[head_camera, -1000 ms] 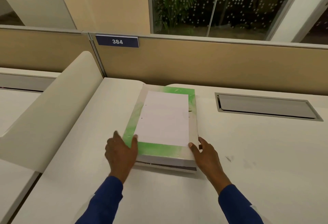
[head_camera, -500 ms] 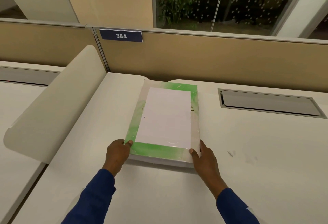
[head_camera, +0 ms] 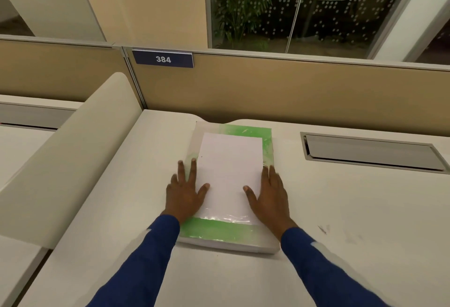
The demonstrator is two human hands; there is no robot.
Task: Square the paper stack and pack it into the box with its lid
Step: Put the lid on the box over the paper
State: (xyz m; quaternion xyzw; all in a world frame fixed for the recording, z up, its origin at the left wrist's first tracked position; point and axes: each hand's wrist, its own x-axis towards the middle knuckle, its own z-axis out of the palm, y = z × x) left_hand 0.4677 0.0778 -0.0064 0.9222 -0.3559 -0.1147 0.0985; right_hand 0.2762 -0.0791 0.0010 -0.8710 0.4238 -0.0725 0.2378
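A flat box lies lengthwise on the white desk, closed by a green and white lid with a large white panel in its middle. The paper stack is hidden under the lid. My left hand rests palm down on the lid's left side, fingers spread and pointing away from me. My right hand lies flat on the right side in the same way. Both thumbs reach inward onto the white panel. Neither hand grips anything.
A curved cream divider rises along the desk's left edge. A grey cable hatch is set into the desk to the right. A tan partition with a blue "384" sign closes off the back.
Both hands left the near corners of the lid and moved forward onto its top, where they now lie flat. The view has tilted down a little.
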